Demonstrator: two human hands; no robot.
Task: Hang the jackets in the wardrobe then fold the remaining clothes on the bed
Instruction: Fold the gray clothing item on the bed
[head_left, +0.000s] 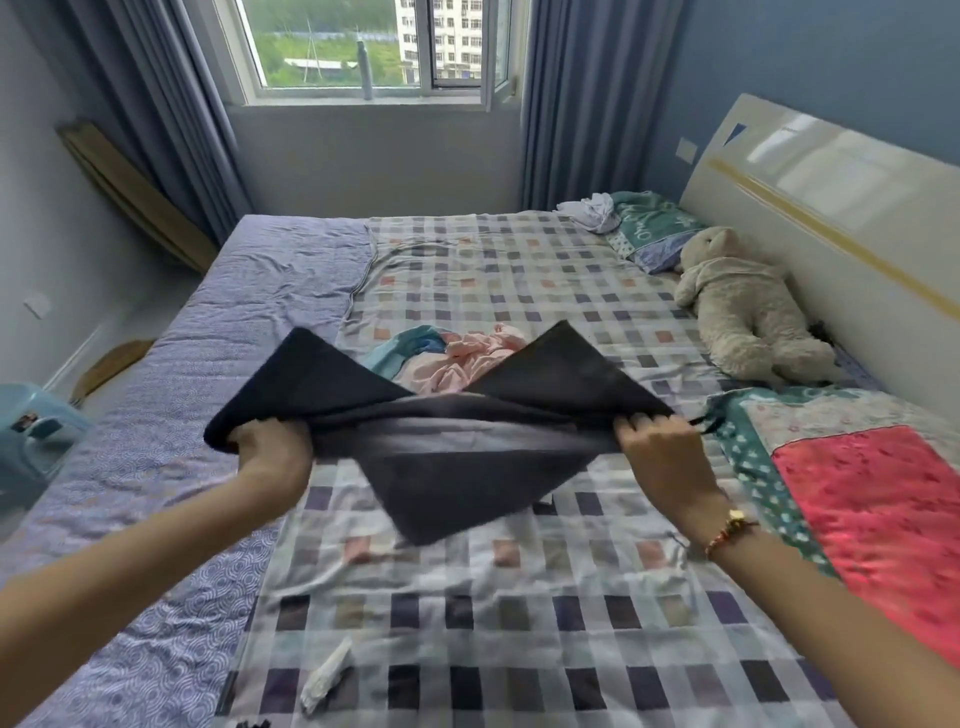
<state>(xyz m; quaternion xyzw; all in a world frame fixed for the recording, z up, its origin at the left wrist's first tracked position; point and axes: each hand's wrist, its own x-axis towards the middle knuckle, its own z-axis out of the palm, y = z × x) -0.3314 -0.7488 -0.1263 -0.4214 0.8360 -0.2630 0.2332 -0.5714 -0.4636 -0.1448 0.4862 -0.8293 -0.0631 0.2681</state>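
At the far left we find a pale blue plastic stool (36, 431) standing beside the bed (234, 291). Next, the left hand (272, 447) grips the left end of the dark garment (447, 441), with its fingers curled into the cloth. The garment is held above the checked sheet (519, 623), stretched between both hands. Two corners stand up as points, and a third hangs down toward the sheet, where blur hides any contact. Behind the garment we note a pile of pink and teal clothes (457, 358) lying on the sheet. The right hand (657, 452), with a bracelet (730, 530) at its wrist, pinches the garment's right end. The hands are well apart. Further right, a plush toy (748, 312) lies beside the headboard (831, 197), and a pink-and-teal quilt (872, 509) covers the bed's near right side.
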